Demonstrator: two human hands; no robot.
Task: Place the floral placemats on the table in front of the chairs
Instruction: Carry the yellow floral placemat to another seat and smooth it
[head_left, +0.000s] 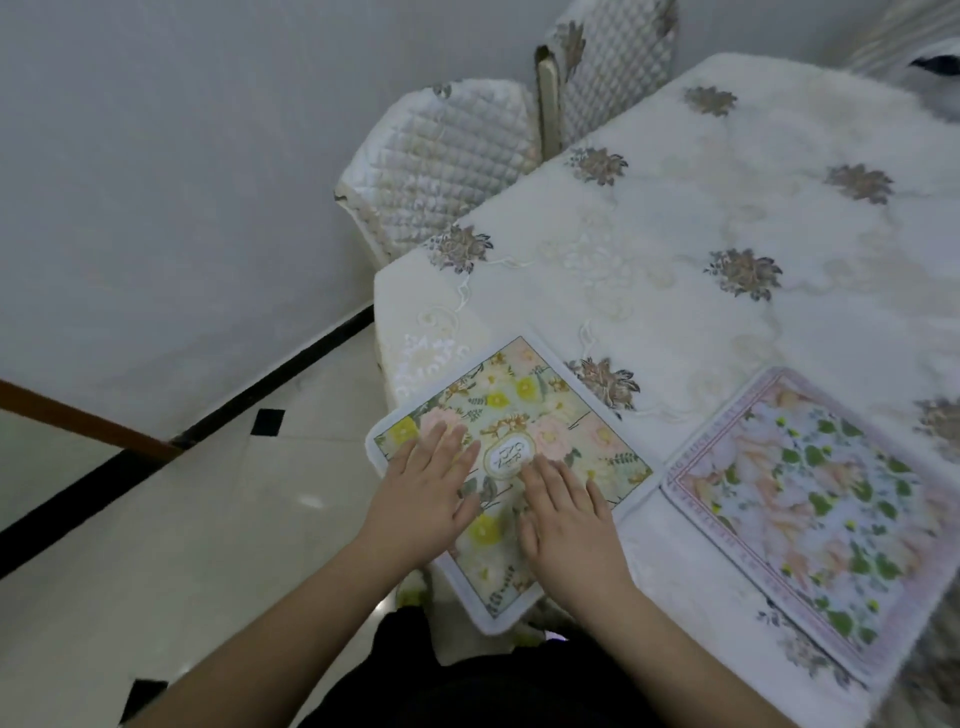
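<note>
A floral placemat with yellow and pink flowers and a white border (540, 410) lies at the near left corner of the table (727, 218), its lower edge hanging slightly over the table's edge. My left hand (423, 493) and my right hand (566, 525) both rest flat on it with straight fingers, side by side. A second floral placemat with green leaves and a pink border (826, 499) lies flat to the right, almost touching the first.
The table wears a white embroidered cloth with brown flower motifs. Two chairs with quilted covers (441, 161) (608, 67) stand at the table's far left side by the wall. Tiled floor (182, 519) lies to the left.
</note>
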